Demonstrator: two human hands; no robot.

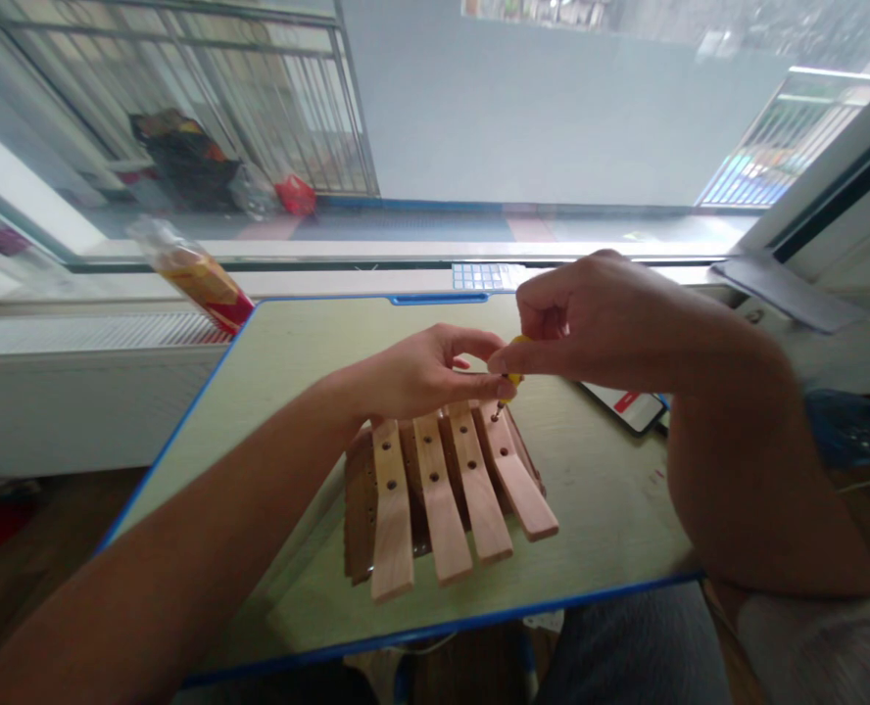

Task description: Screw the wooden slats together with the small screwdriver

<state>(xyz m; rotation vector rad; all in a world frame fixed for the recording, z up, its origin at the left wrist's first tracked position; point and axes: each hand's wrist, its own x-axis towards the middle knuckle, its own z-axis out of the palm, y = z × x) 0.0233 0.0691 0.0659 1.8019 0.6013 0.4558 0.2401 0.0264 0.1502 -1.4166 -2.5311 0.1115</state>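
A small screwdriver [513,380] with a yellow handle stands nearly upright, its tip in the upper hole of the rightmost wooden piece [519,480]. My right hand [582,318] is closed around the top of the handle. From the left, my left hand [424,372] has its thumb and fingertips against the handle's lower part. Several pale wooden pieces with two holes each lie side by side, the leftmost wooden piece [392,534] among them. Under them is a brown cardboard sheet [360,509], its far edge hidden by my left hand.
The pieces rest on a pale green table [597,529] with a blue rim. A tablet-like flat device [630,406] lies partly under my right arm. A plastic bottle [196,279] with a yellow and red label leans at the far left, beside the window sill.
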